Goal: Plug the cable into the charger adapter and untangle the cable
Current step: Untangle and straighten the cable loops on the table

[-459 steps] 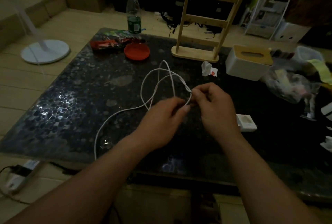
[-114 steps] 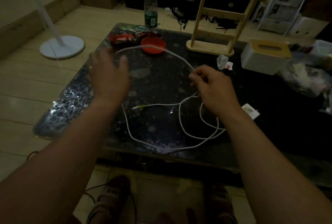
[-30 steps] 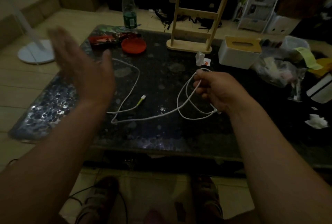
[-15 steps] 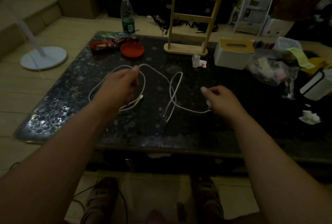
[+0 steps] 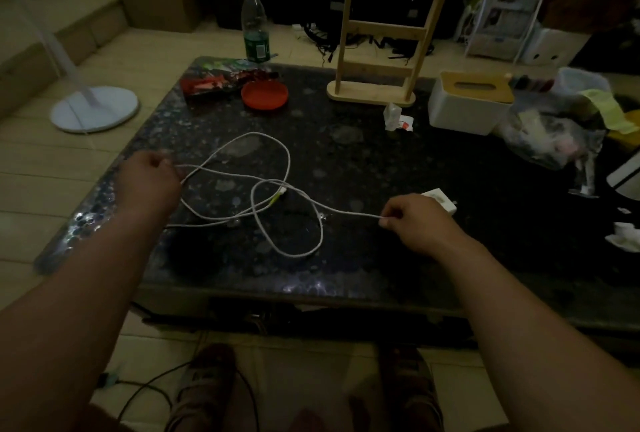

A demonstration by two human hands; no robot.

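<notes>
1. Left hand (image 5: 149, 182) low over the table (image 5: 398, 258) at left, forearm stretched forward, fingers pinching the cable (image 5: 287, 168).
2. Right hand (image 5: 415, 220) pinches the same cable at right, just in front of the charger adapter (image 5: 439, 199).
3. Cable lies in crossed loops between the hands.
4. Bottle (image 5: 255, 22) label green, text unreadable.

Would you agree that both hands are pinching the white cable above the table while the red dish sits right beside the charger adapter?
Not quite. In the head view the left hand and right hand do pinch the cable, but the red dish sits at the table's far left, well apart from the charger adapter, which lies just behind the right hand.
</notes>
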